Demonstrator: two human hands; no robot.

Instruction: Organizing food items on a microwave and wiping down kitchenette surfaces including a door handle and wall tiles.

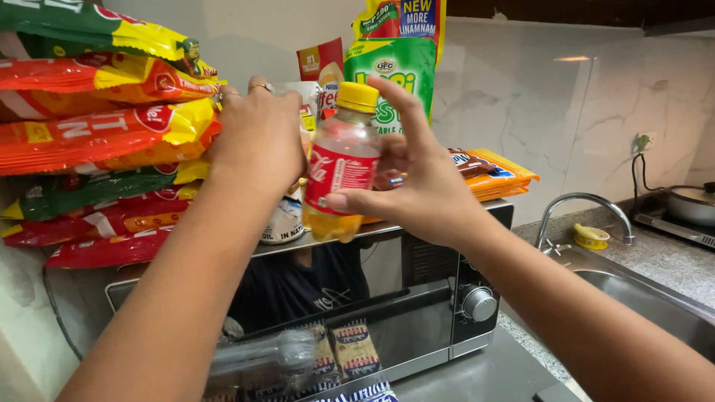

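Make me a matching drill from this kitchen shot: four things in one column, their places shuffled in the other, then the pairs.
Things:
1. bottle
2. stacked snack packets
3. tap
4. round yellow container

Places:
A. on the counter just behind the tap
B. arching over the sink
C. piled at the left on the microwave
D. held in the right hand, beside the left hand

Pairs: 1-D, 2-C, 3-B, 4-A
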